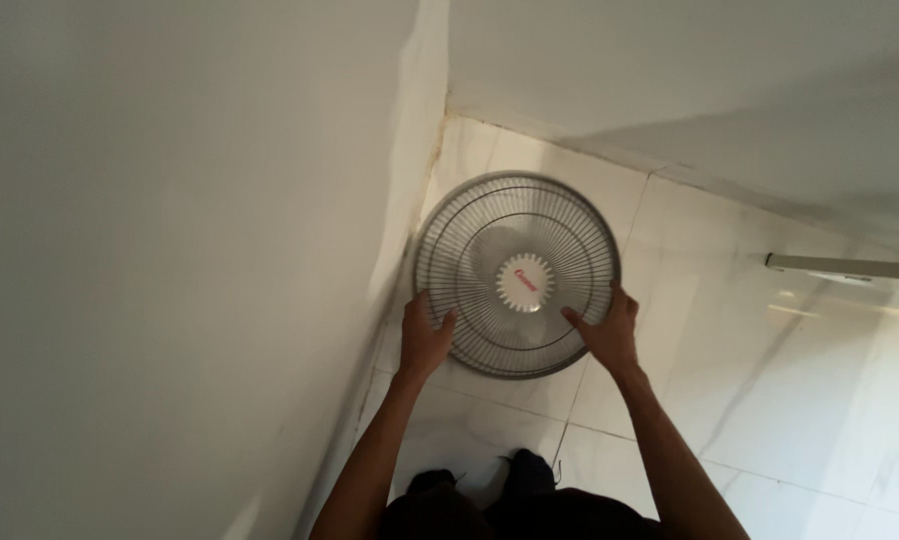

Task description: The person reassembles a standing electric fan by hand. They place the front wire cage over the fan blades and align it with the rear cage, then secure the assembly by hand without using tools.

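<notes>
hands clasp fan grille (518, 275): left hand (424, 338) at 8 o'clock, right hand (607, 330) at 4, fingers spread; keep pressure even, grille level.

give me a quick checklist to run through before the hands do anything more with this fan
1. Left hand on the fan guard: ok, fingers over the lower left rim.
2. Right hand on the guard: ok, lower right rim.
3. Both grips level: ok, at about the same height.
4. Guard clear of the wall: not ok, its left edge is right at the corner.
5. Blades stopped: cannot tell.
6. Floor around the fan: ok, bare tiles; a white bar lies off to the right.
</notes>
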